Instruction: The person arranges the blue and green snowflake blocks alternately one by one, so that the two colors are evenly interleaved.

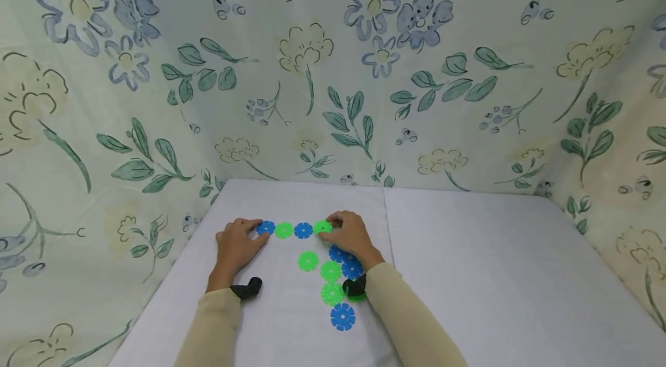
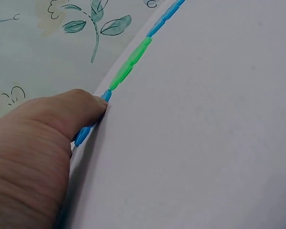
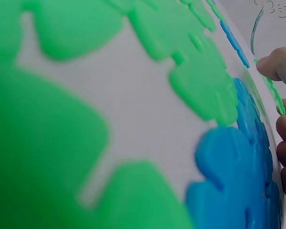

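— Nearest the head camera, what lies on the tabletop (image 1: 494, 274)?

— Two cream sleeves come in from the lower edge, and between them a lone blue disc (image 1: 342, 317) lies flat on the white cloth. Just beyond it a loose cluster runs up toward the right wrist: a green disc (image 1: 332, 294), a second green disc (image 1: 330, 270), two blue ones (image 1: 347, 262) partly under the wrist, and one green disc (image 1: 308, 261) set a little apart to the left.

— And the hands?

— Both are at the row of four discs (image 1: 293, 230) farther back, laid edge to edge: blue, green, blue, green. The left hand (image 1: 236, 245) rests palm down at the left end, its fingertips curled onto the blue end disc (image 1: 266, 227). The left wrist view shows one finger (image 2: 81, 107) pressing down on that disc's rim (image 2: 86, 133), the row running away edge-on behind it.

— How firm is that grip?

— It is a touch from above, a finger on the rim; I cannot tell whether a thumb closes underneath.

— The right hand?

— The right hand (image 1: 351, 234) lies at the other end, fingers bent over the green end disc (image 1: 322, 227). In the right wrist view a fingertip (image 3: 276, 64) sits on one side of that disc's thin edge (image 3: 275, 93) and curled fingers on the other, so the grip looks like a light pinch.

— Anything else around?

— A floral curtain (image 1: 333, 66) closes off the back and both sides.
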Available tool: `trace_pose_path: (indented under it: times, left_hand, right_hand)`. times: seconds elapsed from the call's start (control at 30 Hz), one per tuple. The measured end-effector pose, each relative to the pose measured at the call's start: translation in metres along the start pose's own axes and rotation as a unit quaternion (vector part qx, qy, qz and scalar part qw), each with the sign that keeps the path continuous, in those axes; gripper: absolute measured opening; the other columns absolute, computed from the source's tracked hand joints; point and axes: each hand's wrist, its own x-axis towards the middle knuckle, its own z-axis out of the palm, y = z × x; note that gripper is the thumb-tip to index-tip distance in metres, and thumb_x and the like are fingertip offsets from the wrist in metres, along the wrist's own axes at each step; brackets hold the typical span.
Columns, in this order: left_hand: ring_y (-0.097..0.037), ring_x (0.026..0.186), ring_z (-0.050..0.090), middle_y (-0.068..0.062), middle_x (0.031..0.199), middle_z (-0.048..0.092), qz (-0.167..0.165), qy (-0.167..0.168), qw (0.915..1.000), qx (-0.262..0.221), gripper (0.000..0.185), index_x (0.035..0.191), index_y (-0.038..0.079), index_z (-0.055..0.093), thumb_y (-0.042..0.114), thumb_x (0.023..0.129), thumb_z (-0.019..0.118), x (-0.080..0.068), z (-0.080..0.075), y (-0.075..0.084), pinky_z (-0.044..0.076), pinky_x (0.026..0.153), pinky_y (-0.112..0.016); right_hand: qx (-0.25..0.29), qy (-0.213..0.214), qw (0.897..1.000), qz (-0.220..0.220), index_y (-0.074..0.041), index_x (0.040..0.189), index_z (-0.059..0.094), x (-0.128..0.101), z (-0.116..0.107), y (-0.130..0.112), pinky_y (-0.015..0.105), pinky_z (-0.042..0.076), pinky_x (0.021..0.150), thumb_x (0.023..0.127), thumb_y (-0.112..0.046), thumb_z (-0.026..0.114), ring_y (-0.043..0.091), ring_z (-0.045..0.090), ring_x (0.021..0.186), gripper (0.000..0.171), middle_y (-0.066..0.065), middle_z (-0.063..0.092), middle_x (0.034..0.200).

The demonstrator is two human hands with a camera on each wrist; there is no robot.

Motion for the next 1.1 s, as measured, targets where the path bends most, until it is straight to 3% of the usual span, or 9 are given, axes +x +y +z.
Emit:
trace_pose_path:
  times: [0.7,1.1]
  left_hand:
    - [-0.034,0.112,0.057,-0.014,0.123,0.066,0.003,0.010,0.9999,0.001,0.049,0.130,0.020,0.068,0.046,0.088,0.071,0.0014,0.0002,0.0020,0.033,0.089,-0.054]
    - [-0.034,0.113,0.056,-0.014,0.123,0.065,-0.002,-0.002,1.0000,-0.002,0.050,0.131,0.020,0.067,0.046,0.089,0.071,-0.0018,-0.0023,0.0024,0.032,0.089,-0.053]
  right_hand:
    - [-0.042,-0.044,0.998,0.011,-0.015,0.108,0.076,0.0023,-0.0055,-0.0044,0.036,0.048,0.087,0.077,-0.039,0.085,0.014,0.056,0.090,0.041,-0.001,0.065,0.096]
    - [-0.058,-0.068,0.996,0.008,-0.014,0.117,0.075,0.0021,-0.0064,-0.0033,0.037,0.049,0.088,0.075,-0.043,0.087,0.015,0.055,0.092,0.052,-0.001,0.066,0.101]
